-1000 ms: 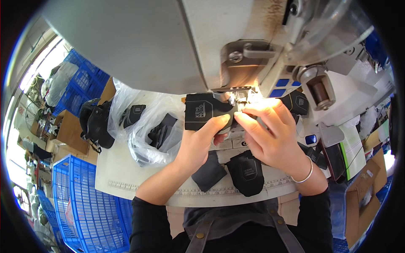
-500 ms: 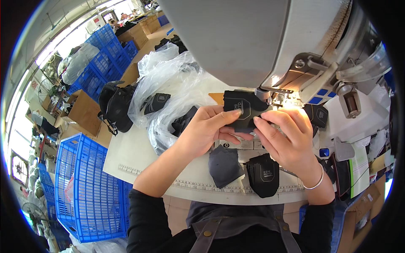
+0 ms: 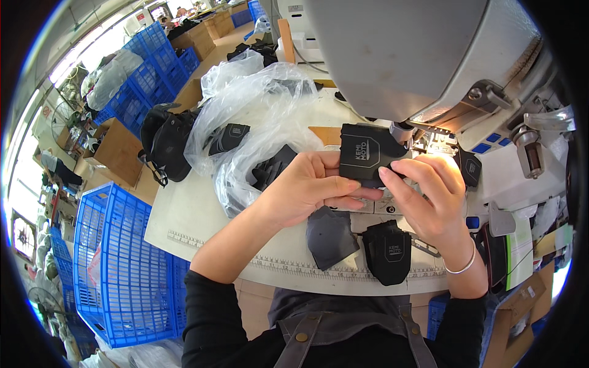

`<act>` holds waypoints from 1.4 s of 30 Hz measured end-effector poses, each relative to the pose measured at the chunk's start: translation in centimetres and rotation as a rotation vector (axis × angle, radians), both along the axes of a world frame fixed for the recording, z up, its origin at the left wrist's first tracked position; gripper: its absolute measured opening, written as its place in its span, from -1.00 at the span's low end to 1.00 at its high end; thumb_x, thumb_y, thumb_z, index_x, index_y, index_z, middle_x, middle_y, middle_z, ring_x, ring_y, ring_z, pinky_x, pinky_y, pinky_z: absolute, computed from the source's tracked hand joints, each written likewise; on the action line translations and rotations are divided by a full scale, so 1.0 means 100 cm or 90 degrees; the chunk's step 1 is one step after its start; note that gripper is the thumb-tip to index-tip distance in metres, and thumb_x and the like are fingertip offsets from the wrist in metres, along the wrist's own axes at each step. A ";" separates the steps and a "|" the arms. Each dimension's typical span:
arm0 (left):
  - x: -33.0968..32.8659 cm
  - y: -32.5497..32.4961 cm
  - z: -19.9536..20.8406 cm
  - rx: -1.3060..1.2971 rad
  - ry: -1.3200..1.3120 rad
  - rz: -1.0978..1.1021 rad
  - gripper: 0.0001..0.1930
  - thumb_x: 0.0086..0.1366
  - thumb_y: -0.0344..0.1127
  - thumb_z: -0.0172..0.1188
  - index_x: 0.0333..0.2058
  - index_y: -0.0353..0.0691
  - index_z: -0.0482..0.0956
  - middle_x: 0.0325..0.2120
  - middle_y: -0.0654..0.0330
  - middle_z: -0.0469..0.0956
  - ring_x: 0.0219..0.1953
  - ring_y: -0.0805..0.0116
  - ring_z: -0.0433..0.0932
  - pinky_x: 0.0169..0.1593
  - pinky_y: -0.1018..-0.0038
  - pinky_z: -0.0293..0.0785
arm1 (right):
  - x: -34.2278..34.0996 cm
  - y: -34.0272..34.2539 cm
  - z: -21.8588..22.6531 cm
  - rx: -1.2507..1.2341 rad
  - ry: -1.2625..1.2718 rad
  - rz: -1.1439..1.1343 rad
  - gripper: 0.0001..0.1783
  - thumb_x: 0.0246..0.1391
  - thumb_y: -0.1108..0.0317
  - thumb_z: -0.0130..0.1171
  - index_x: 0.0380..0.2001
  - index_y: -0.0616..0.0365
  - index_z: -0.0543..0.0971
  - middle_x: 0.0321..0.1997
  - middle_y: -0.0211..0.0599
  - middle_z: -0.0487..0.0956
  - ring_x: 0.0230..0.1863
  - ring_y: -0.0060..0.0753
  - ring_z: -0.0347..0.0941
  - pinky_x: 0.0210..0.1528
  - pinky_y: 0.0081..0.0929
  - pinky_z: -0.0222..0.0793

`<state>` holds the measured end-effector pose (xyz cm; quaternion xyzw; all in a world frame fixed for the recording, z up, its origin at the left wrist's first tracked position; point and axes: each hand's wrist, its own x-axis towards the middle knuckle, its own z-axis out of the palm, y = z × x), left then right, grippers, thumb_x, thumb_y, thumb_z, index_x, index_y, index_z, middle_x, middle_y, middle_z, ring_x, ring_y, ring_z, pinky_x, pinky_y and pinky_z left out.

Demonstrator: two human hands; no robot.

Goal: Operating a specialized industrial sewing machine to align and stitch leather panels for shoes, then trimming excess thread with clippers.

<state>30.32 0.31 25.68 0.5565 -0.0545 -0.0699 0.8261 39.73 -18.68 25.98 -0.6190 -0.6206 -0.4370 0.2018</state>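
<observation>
Squarish black fabric is pinched by closed left fingers and right fingers. Edges should be kept flat.

Black fabric piece, held by left hand and right hand, grey patch, black pieces (stacked) near front edge of tabletop, clear bag toward left edge

Crate: blue, lower left | bag: black, left | carton: brown, open, lower right | stacked crates: blue, upper left
</observation>
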 end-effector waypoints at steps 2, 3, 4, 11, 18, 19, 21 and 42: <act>0.000 -0.001 0.001 0.007 0.000 0.003 -0.69 0.21 -0.53 -0.03 -0.05 -0.46 0.35 -0.11 0.03 0.46 -0.11 0.24 0.52 -0.12 0.52 0.53 | 0.000 0.000 0.001 -0.001 0.000 -0.001 -0.69 -0.40 0.41 0.20 -0.41 0.15 0.56 -0.40 -0.38 0.44 -0.42 -0.44 0.39 -0.51 -0.54 0.29; 0.000 -0.001 0.001 0.006 0.000 0.004 -0.69 0.21 -0.53 -0.03 -0.05 -0.46 0.35 -0.11 0.03 0.46 -0.11 0.24 0.52 -0.12 0.52 0.53 | 0.000 -0.001 0.002 -0.002 0.000 0.000 -0.69 -0.40 0.41 0.20 -0.41 0.15 0.56 -0.40 -0.38 0.44 -0.42 -0.44 0.39 -0.51 -0.54 0.29; 0.000 0.000 0.001 0.009 0.001 0.006 -0.70 0.21 -0.53 -0.03 -0.06 -0.46 0.35 -0.12 0.04 0.46 -0.12 0.24 0.53 -0.14 0.54 0.54 | 0.000 -0.001 0.003 -0.009 0.000 0.002 -0.70 -0.40 0.41 0.20 -0.41 0.16 0.56 -0.40 -0.39 0.44 -0.42 -0.44 0.39 -0.52 -0.54 0.29; 0.000 -0.003 0.003 0.008 0.013 0.044 -0.65 0.18 -0.52 0.05 -0.06 -0.59 0.33 -0.16 -0.09 0.46 -0.16 0.10 0.54 -0.27 0.60 0.57 | 0.001 -0.001 0.004 -0.018 -0.035 -0.002 -0.71 -0.40 0.42 0.21 -0.43 0.16 0.55 -0.40 -0.41 0.45 -0.42 -0.44 0.39 -0.51 -0.53 0.30; 0.000 -0.003 0.003 -0.005 0.021 0.044 -0.65 0.18 -0.52 0.04 -0.06 -0.59 0.33 -0.16 -0.10 0.46 -0.16 0.09 0.54 -0.28 0.60 0.57 | 0.002 -0.001 0.001 -0.026 -0.053 -0.016 -0.71 -0.43 0.40 0.19 -0.45 0.17 0.54 -0.39 -0.42 0.45 -0.40 -0.44 0.40 -0.48 -0.53 0.31; -0.001 -0.003 0.003 -0.008 0.021 0.043 -0.65 0.18 -0.53 0.03 -0.06 -0.59 0.33 -0.15 -0.10 0.46 -0.16 0.09 0.54 -0.28 0.60 0.57 | 0.002 -0.001 0.002 -0.027 -0.060 -0.017 -0.71 -0.43 0.40 0.19 -0.46 0.17 0.54 -0.39 -0.42 0.46 -0.40 -0.44 0.40 -0.48 -0.53 0.30; -0.001 -0.003 0.004 -0.010 0.022 0.042 -0.65 0.18 -0.54 0.02 -0.06 -0.59 0.33 -0.15 -0.10 0.46 -0.17 0.09 0.54 -0.28 0.61 0.57 | 0.002 -0.001 0.002 -0.027 -0.065 -0.018 -0.71 -0.44 0.40 0.18 -0.46 0.17 0.54 -0.39 -0.42 0.46 -0.40 -0.44 0.40 -0.48 -0.53 0.30; 0.007 -0.014 0.004 -0.067 0.068 0.082 -0.71 0.19 -0.46 0.05 -0.12 -0.51 0.37 -0.26 -0.07 0.51 -0.33 0.17 0.60 -0.43 0.58 0.55 | 0.003 -0.010 -0.029 0.107 -0.048 -0.030 -0.76 -0.30 0.50 0.19 -0.41 0.19 0.56 -0.48 -0.44 0.45 -0.59 -0.50 0.34 -0.52 -0.59 0.21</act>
